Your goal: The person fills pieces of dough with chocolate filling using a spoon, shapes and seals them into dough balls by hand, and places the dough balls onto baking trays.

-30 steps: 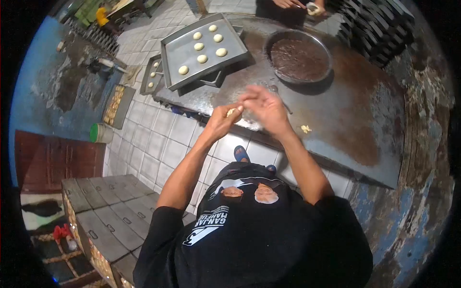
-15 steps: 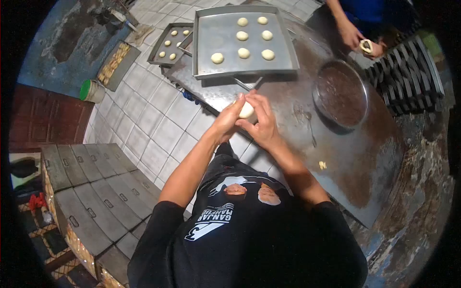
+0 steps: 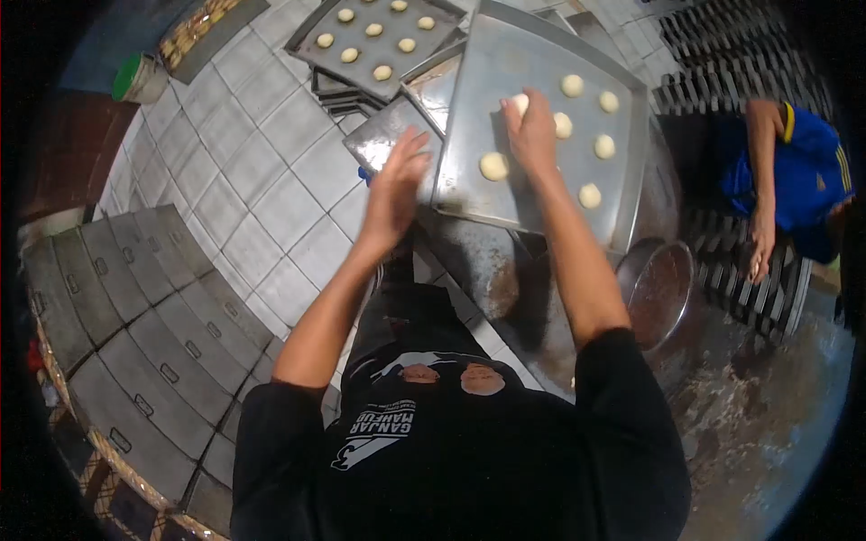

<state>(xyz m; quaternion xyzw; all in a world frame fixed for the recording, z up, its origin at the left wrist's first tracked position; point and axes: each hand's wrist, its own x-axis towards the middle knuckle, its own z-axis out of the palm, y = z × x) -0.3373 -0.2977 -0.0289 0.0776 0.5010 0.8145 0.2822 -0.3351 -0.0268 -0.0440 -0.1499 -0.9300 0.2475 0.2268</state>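
My right hand (image 3: 534, 140) reaches over a large metal baking tray (image 3: 505, 50), its fingers closed on a pale dough ball (image 3: 518, 105). Whether that ball touches the tray, I cannot tell. Several other round dough balls sit spaced apart on the tray, one of them (image 3: 493, 167) just left of my right wrist. My left hand (image 3: 397, 194) is off the tray's left edge, holding nothing, with its fingers apart and slightly blurred.
A smaller dark tray (image 3: 433, 32) of dough balls stands at the back left. Beside the large tray is a round metal bowl (image 3: 657, 293) with brown residue. A co-worker in a blue shirt (image 3: 794, 162) is at the right, by stacked dark metal pans (image 3: 726, 72). Closed metal tins (image 3: 149, 343) lie lower left.
My hands have parted from around the dough ball. The right one has carried it forward over the large tray, and the left has drawn aside and opened. The view has turned.
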